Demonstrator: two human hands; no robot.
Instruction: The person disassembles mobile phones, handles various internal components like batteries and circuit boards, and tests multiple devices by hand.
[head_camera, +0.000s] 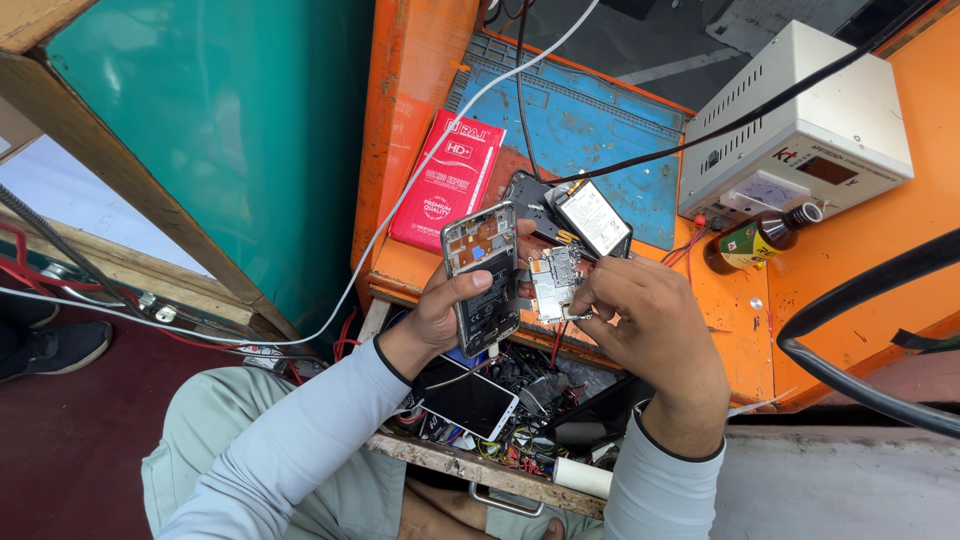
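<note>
The phone frame (483, 277) is clamped upright in the left hand (447, 310) above the drawer (500, 400); the board (556, 283) is pinched by the right hand (640, 310) and is best eased out level, unforced

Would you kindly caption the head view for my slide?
Left hand holds an opened phone frame; right hand pinches its circuit board.

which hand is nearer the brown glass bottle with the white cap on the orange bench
Right. The right hand works a circuit board just left of the brown glass bottle; the left hand, holding an opened phone frame, is farther left.
</note>
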